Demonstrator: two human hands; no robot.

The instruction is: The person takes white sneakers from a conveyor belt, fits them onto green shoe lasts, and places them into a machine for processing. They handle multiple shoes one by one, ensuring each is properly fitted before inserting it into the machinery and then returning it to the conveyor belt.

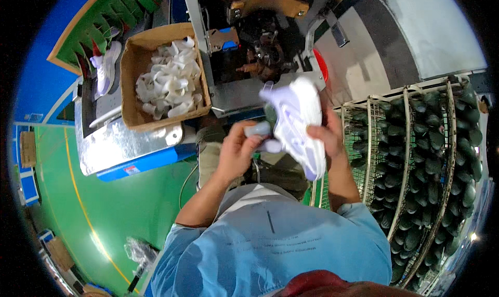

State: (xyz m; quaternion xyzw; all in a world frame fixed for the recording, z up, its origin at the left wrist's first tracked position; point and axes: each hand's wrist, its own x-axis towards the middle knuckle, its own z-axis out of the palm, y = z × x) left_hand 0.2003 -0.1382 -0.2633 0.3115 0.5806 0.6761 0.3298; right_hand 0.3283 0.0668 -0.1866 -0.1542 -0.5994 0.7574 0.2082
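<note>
Up in front of my body, a white and lavender sneaker (297,125) is held on its side, its white sole turned to the right. My right hand (328,135) grips it around the sole, thumb across the edge. My left hand (238,147) is closed, with thumb and fingers pinching a smooth, rounded grey piece (258,129) beside the shoe's opening. Whether that piece is joined to the shoe cannot be made out. A dark green form (270,113) shows at the opening, partly hidden by the upper.
A cardboard box (128,81) of curled whitish plastic pieces stands at left on a metal-topped bench (99,151). Behind it, another sneaker (107,68) rests by a green slotted rack (112,16). A dark machine (267,47) is ahead. Wire racks (408,162) of dark shoe lasts fill the right.
</note>
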